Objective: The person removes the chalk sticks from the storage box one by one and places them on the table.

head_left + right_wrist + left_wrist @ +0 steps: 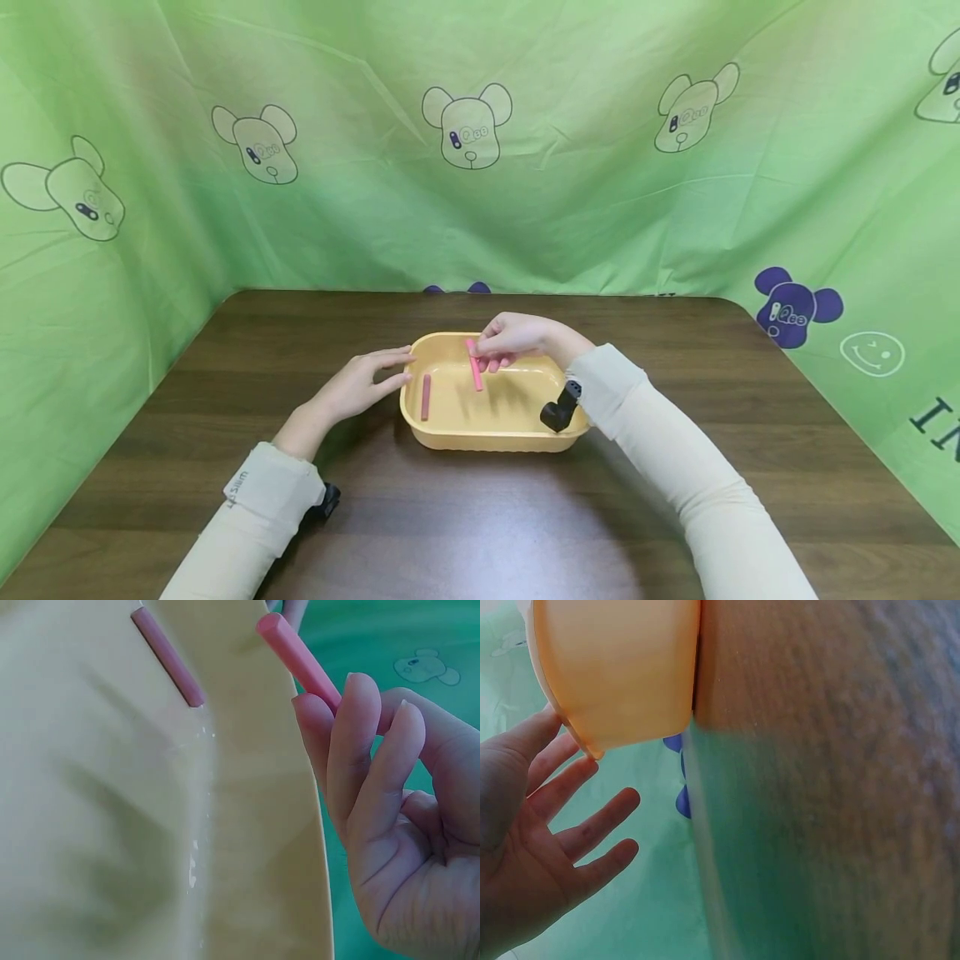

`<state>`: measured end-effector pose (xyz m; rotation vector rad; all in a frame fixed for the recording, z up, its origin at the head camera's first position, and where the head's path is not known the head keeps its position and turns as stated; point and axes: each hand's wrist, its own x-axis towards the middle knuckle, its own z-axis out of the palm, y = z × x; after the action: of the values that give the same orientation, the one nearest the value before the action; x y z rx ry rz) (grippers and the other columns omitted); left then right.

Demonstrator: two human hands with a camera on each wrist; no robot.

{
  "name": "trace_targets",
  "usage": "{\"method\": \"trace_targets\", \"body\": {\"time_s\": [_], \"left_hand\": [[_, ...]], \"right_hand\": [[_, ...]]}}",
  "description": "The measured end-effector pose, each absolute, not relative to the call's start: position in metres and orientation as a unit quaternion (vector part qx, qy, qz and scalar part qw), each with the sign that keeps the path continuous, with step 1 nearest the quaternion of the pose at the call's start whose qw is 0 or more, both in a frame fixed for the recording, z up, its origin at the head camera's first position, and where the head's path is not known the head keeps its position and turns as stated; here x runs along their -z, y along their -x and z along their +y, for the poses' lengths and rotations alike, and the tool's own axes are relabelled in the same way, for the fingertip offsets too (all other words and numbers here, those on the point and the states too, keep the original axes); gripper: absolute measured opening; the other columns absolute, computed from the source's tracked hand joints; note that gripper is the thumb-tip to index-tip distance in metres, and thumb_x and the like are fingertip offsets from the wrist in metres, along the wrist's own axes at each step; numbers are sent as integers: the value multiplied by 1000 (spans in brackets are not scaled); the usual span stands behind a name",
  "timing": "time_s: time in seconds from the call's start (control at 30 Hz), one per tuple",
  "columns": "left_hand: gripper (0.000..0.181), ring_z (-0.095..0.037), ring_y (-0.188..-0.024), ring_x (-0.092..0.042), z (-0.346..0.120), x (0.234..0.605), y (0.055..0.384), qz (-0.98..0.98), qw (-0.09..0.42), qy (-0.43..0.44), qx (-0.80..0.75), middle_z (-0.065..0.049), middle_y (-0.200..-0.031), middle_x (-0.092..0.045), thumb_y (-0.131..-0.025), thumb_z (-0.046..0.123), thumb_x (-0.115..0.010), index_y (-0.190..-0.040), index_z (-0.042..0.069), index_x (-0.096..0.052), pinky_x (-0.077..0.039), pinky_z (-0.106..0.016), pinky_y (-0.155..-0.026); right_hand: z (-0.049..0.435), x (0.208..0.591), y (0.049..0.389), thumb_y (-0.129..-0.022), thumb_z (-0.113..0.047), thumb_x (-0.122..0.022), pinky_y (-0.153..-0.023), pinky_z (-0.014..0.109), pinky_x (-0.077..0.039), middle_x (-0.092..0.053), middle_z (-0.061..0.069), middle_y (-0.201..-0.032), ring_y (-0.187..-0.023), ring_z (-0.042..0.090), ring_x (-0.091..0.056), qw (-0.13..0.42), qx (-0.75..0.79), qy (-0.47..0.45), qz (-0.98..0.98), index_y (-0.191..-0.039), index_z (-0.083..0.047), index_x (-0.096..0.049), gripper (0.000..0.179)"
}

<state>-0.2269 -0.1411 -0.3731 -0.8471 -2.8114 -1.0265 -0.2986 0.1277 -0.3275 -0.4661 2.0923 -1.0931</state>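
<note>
A yellow plastic basin [525, 442] stands on the table. Over its far side, my right hand [513, 337] pinches a bright pink stick [474, 365] between thumb and fingers. The stick hangs tilted, its lower end pointing into the basin; in the right wrist view the pink stick [296, 656] is round and blunt-ended. A darker, dusky pink stick [425, 397] lies on the basin floor near the left wall. My left hand [360, 383] is at the basin's left end, fingers spread and fairly straight. In the left wrist view, its fingertips [589, 766] are right at the rim.
The brown wooden table [450, 517] extends around the basin on all sides. Behind it and along both sides hangs a green printed cloth [360, 217]. A small black camera [558, 414] on my right wrist overlaps the basin's right end.
</note>
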Motion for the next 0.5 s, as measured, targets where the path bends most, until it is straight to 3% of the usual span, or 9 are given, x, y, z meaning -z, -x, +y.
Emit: {"method": "trace_targets", "body": {"time_s": [0.5], "left_hand": [[40, -31, -130, -47, -141, 372, 226, -903, 17, 272, 332, -13, -139, -50, -91, 21, -61, -127, 4, -58, -38, -47, -108]], "right_hand": [[153, 325, 290, -90, -15, -55, -50, 11, -42, -67, -2, -71, -58, 2, -56, 349, 438, 172, 811, -92, 0, -65, 18]]}}
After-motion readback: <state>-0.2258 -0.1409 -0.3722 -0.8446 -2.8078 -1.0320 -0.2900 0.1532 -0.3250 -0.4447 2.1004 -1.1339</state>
